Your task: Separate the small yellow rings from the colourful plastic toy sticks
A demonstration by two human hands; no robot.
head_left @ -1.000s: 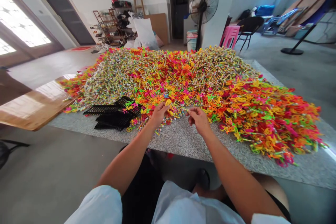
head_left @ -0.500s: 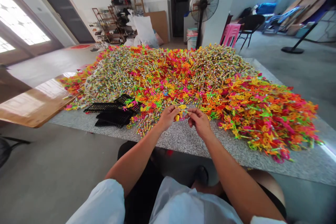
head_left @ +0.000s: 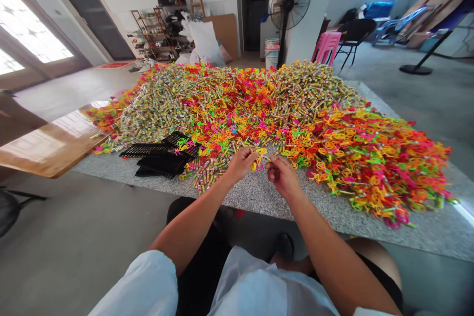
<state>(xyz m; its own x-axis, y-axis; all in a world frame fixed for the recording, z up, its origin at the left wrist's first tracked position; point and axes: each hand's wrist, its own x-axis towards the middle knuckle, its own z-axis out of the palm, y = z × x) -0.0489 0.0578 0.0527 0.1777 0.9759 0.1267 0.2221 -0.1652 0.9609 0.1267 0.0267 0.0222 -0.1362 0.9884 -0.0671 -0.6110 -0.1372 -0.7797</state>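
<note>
White cloth made up the sleeve [head_left: 144, 276] at the near edge and the shirt [head_left: 259, 291] beside it, with bare forearms reaching forward over the edge of a speckled grey table [head_left: 255, 197]. Above that bare strip, the left hand [head_left: 242, 164] pinched a yellow plastic loop [head_left: 261, 151] between thumb and forefinger, the tips closed on it. Just beside it, the right hand [head_left: 282, 175] had its thumb and forefinger drawn almost together and its other fingers curled; a slim pale bit showed at those tips, too small to tell whether they gripped it. The yellow plastic loop sat between the two hands. To the left, black trays [head_left: 163, 167] lay stacked unevenly, near a scatter of short sticks [head_left: 205, 173]. Beyond, a broad heap [head_left: 252, 98] of bright loops and more sticks covered much of the table, with a shiny wooden board [head_left: 48, 150] at its left. Farther back stood a white bag [head_left: 203, 44], a shelf rack [head_left: 163, 32], a fan [head_left: 290, 2], buckets [head_left: 272, 54] and pink stools [head_left: 326, 47]
</note>
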